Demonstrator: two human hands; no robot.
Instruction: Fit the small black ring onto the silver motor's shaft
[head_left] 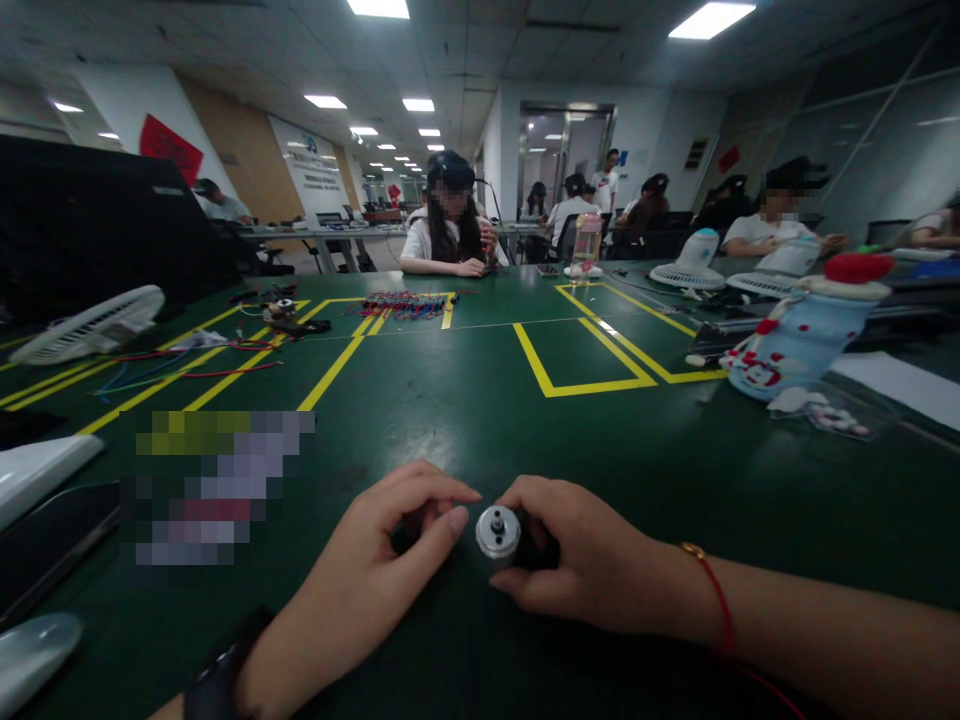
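At the near middle of the green counter (pixel 435 405), a motor-like cylinder (pixel 498 533) shows its round metal end, clasped around the side by the right hand (pixel 581 550); whether it touches the surface is hidden. Just left, the left hand (pixel 371 535) hovers, thumb and forefinger slightly parted. This looks like a steadying step; handling that end would call for a precise left pinch. Tangled wires (pixel 401 305) lie farther off.

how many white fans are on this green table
3: one white fan at the left; a second fan and a third fan side by side at the right, beyond the blue bottle. Others may be hidden.
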